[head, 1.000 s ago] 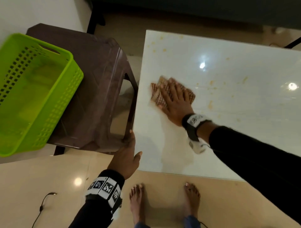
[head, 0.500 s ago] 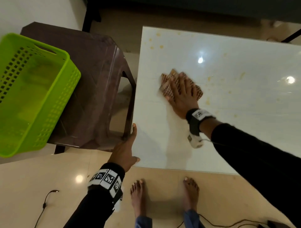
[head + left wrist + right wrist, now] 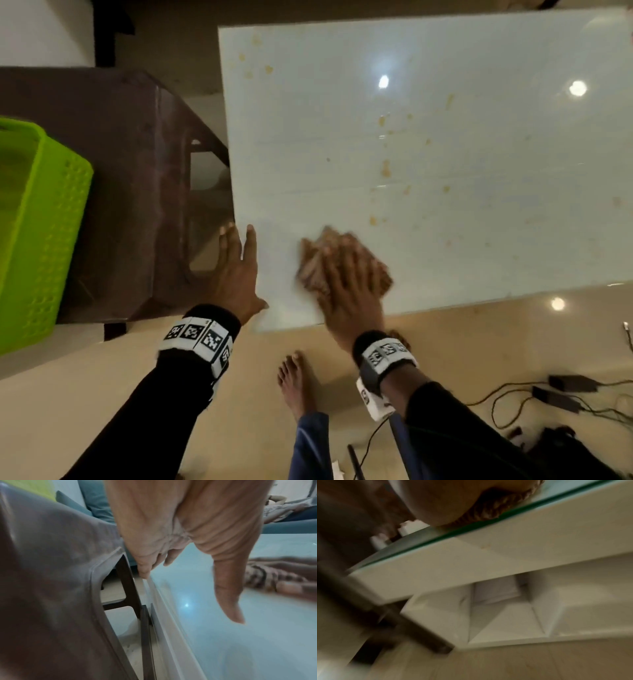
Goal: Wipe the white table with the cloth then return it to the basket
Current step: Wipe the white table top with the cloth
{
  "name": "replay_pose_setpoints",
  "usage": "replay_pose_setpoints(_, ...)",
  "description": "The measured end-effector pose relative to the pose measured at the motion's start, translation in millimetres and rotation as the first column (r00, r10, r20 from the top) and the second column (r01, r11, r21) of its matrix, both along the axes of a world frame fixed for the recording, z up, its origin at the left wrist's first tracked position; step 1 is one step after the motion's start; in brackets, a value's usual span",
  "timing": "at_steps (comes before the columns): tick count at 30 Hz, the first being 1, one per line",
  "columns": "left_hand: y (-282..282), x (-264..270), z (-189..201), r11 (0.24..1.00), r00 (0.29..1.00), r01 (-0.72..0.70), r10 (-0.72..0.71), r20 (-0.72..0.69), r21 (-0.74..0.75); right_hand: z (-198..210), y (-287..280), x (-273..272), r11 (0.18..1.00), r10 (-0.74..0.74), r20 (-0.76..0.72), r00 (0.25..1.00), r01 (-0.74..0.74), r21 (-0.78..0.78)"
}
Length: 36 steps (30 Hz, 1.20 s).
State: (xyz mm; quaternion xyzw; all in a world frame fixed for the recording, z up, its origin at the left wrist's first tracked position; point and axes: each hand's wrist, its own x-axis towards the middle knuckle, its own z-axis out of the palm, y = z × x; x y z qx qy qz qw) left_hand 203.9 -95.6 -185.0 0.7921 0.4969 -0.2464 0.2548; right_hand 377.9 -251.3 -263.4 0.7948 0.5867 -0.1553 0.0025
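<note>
The white glass-topped table (image 3: 445,144) carries several yellowish stains across its middle. A brown checked cloth (image 3: 313,263) lies near the table's front left corner, and my right hand (image 3: 346,277) presses flat on it with straight fingers. In the right wrist view only a bit of the cloth (image 3: 496,509) shows under the palm at the table edge. My left hand (image 3: 239,263) rests open on the table's left edge, fingers straight; the left wrist view shows its fingers (image 3: 145,566) at that edge and the cloth (image 3: 267,576) beyond. The green basket (image 3: 37,240) sits at far left.
A brown plastic stool (image 3: 137,192) stands between the basket and the table, close against the table's left side. Black cables and adapters (image 3: 561,394) lie on the beige floor at lower right. My bare foot (image 3: 296,383) stands just before the table's front edge.
My right hand has dragged the cloth from the table's middle left toward the front left corner. My left hand has slid forward along the left edge, fingers now laid straight.
</note>
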Motion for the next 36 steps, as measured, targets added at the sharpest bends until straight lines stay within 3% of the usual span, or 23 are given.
replay_pose_setpoints(2,6,11,2,0.997,0.997,0.073,-0.074,-0.01,-0.012,-1,-5,34,0.936,-0.353,0.048,0.935,0.353,0.005)
replay_pose_setpoints(4,15,20,-2,0.996,0.999,0.046,-0.045,0.027,-0.071,5,1,28,0.852,-0.522,0.035,0.852,0.523,-0.004)
replay_pose_setpoints(6,26,30,-8,0.996,0.993,-0.025,0.035,0.115,-0.087,6,5,-10,0.922,-0.387,-0.012,0.922,0.387,-0.018)
replay_pose_setpoints(8,35,39,-17,1.0,0.992,0.006,-0.008,0.123,0.01,8,0,-47,0.999,-0.048,-0.117,0.992,0.05,0.009)
replay_pose_setpoints(10,39,47,-25,0.994,0.987,0.106,-0.107,0.122,0.017,8,-10,-34,0.986,0.166,-0.108,0.98,-0.162,0.044)
replay_pose_setpoints(11,40,49,-27,0.989,0.984,0.143,-0.14,0.111,-0.022,5,-14,-12,0.987,0.152,-0.058,0.987,-0.148,0.061)
replay_pose_setpoints(13,39,58,-26,0.965,0.972,0.234,-0.235,0.007,-0.12,-3,-25,46,0.989,-0.134,0.02,0.991,0.132,0.072)
replay_pose_setpoints(15,37,65,-23,0.953,0.954,0.261,-0.278,-0.107,-0.15,2,-36,93,0.859,-0.51,0.047,0.859,0.506,0.078)
replay_pose_setpoints(17,32,76,-23,0.961,0.946,0.238,-0.262,-0.189,-0.139,4,-35,100,0.757,-0.654,0.06,0.754,0.651,0.06)
replay_pose_setpoints(19,28,81,-25,0.974,0.951,0.191,-0.214,-0.223,-0.121,3,-26,68,0.826,-0.563,0.054,0.825,0.562,0.03)
replay_pose_setpoints(21,26,83,-25,0.979,0.954,0.179,-0.197,-0.228,-0.098,6,-22,28,0.963,-0.269,-0.037,0.962,0.269,0.0)
replay_pose_setpoints(23,25,81,-24,0.98,0.955,0.179,-0.195,-0.223,-0.092,9,-23,14,0.996,0.087,-0.067,0.994,-0.087,0.012)
replay_pose_setpoints(24,25,81,-24,0.979,0.954,0.184,-0.199,-0.226,-0.09,8,-20,23,0.986,0.163,-0.047,0.985,-0.161,0.04)
replay_pose_setpoints(25,25,84,-24,0.978,0.951,0.189,-0.206,-0.233,-0.093,5,-16,39,0.992,0.114,-0.031,0.993,-0.112,0.056)
replay_pose_setpoints(26,24,84,-24,0.978,0.948,0.183,-0.202,-0.244,-0.097,2,-9,55,0.997,-0.049,-0.033,0.998,0.051,0.05)
replay_pose_setpoints(28,25,84,-24,0.979,0.947,0.178,-0.198,-0.253,-0.099,2,8,88,0.865,-0.502,-0.027,0.865,0.502,0.018)
replay_pose_setpoints(29,26,84,-24,0.979,0.947,0.18,-0.199,-0.252,-0.098,5,17,92,0.791,-0.611,-0.019,0.791,0.611,0.015)
replay_pose_setpoints(30,24,86,-23,0.979,0.948,0.178,-0.198,-0.248,-0.104,8,22,88,0.795,-0.606,-0.029,0.795,0.607,0.004)
replay_pose_setpoints(31,24,86,-22,0.979,0.948,0.176,-0.197,-0.248,-0.103,10,24,76,0.873,-0.488,-0.048,0.872,0.488,0.001)
replay_pose_setpoints(32,24,86,-21,0.979,0.948,0.179,-0.198,-0.25,-0.096,10,22,59,0.963,-0.266,-0.078,0.961,0.268,0.011)
replay_pose_setpoints(33,25,86,-21,0.978,0.946,0.185,-0.203,-0.254,-0.092,12,17,44,1.0,0.0,-0.096,0.995,0.002,0.02)
replay_pose_setpoints(35,25,87,-20,0.978,0.946,0.182,-0.202,-0.255,-0.099,10,17,54,0.929,0.37,-0.043,0.928,-0.369,0.026)
replay_pose_setpoints(36,25,87,-20,0.978,0.944,0.181,-0.201,-0.26,-0.099,4,24,71,0.913,0.405,0.005,0.914,-0.405,0.054)
